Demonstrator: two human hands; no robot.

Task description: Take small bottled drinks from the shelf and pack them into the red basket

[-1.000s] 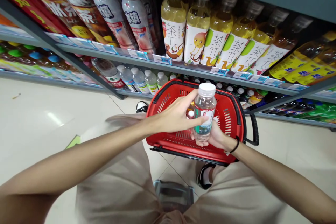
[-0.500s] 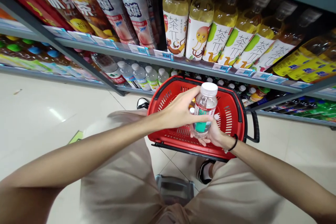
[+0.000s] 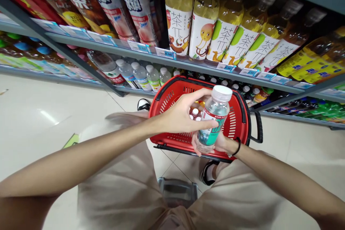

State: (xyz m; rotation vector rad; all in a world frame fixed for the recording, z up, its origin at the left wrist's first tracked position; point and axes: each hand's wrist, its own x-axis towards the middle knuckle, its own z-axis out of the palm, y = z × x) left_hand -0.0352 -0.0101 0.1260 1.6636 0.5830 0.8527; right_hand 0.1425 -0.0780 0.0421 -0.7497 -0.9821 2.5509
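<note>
A clear water bottle (image 3: pixel 215 116) with a white cap and a red, white and green label is held in both hands above a red shopping basket (image 3: pixel 239 122). My left hand (image 3: pixel 183 115) grips its upper body with thumb and fingers. My right hand (image 3: pixel 219 143), a black band on its wrist, cups the bottle's base from below. The bottle leans to the right. Small bottle caps (image 3: pixel 195 113) show inside the basket behind my left hand.
Store shelves run across the top: yellow tea bottles (image 3: pixel 205 18), pink-labelled drinks (image 3: pixel 137 7), small water bottles (image 3: pixel 140 75) on the lower shelf. The basket's black handle (image 3: pixel 257 127) sticks out right. My beige-clad knees are below, with a grey stool (image 3: pixel 178 192) between them on the tiled floor.
The bottle has tilted to the right and turned in my hands, so more of the green label shows. Both hands keep their hold; the view shifted slightly.
</note>
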